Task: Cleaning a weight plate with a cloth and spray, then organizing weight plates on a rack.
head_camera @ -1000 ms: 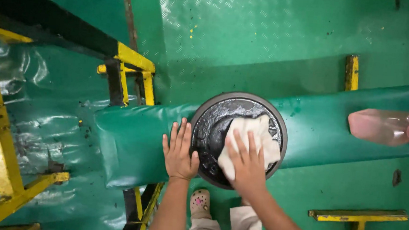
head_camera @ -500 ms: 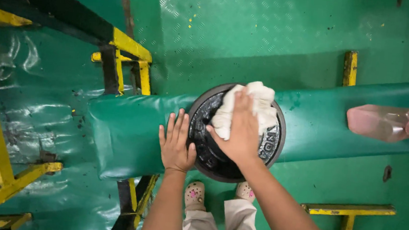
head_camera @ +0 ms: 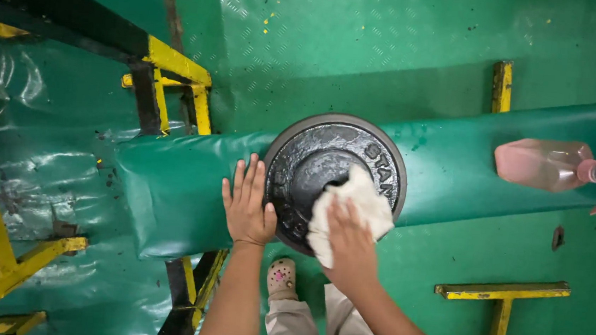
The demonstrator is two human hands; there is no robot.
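Observation:
A round black iron weight plate [head_camera: 334, 156] lies flat on a green padded bench [head_camera: 182, 194]. My right hand [head_camera: 350, 246] presses a crumpled white cloth [head_camera: 355, 204] onto the near right part of the plate. My left hand [head_camera: 247, 204] lies flat, fingers together, on the bench pad, its thumb against the plate's left rim. The plate's upper face looks wet and shiny.
A pink spray bottle [head_camera: 546, 164] lies on the bench at the right. Yellow and black metal frames [head_camera: 170, 83] stand at the left and behind. A yellow bench foot [head_camera: 501, 293] sits lower right. My feet in light clogs [head_camera: 281, 276] are below, on green floor.
My right hand has dragged the cloth from the plate's far edge back to its near right side. The left hand has stayed by the rim.

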